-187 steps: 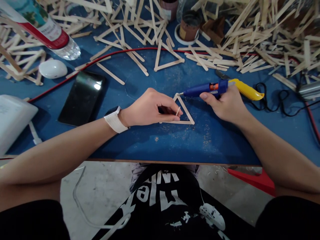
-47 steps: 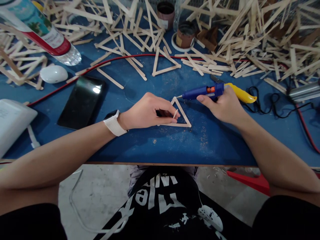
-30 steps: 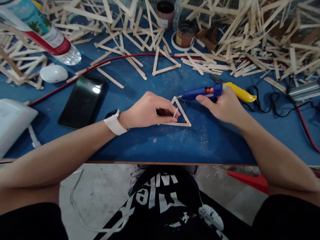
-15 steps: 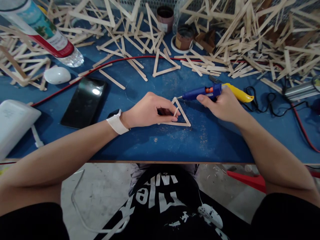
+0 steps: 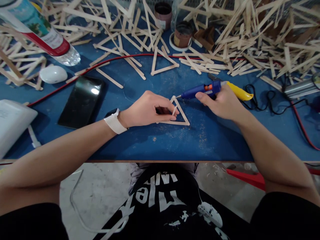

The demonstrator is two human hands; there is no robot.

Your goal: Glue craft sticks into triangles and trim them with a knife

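A triangle of wooden sticks (image 5: 183, 113) lies on the blue table, its top corner pointing away from me. My left hand (image 5: 152, 108) reaches over its left side, with thumb and fingers pinched on a small wooden stick (image 5: 174, 110) inside the outline. The fingers hide the triangle's left part. My right hand (image 5: 225, 101) is wrapped round a blue glue gun (image 5: 198, 91), whose metal nozzle points left at the top corner. Whether the tip touches the wood cannot be told.
Piles of sticks (image 5: 250, 40) line the back, with a second triangle (image 5: 165, 70) before two small pots (image 5: 183, 35). At left are a phone (image 5: 81, 101), white case (image 5: 53, 74), bottle (image 5: 50, 38) and white box (image 5: 16, 123). A red cable (image 5: 110, 62) crosses behind; a yellow-handled tool (image 5: 240, 91) lies right.
The whole view has shifted slightly, with the table's things a little further left. Both hands keep their holds, and the nozzle stays by the triangle's top corner.
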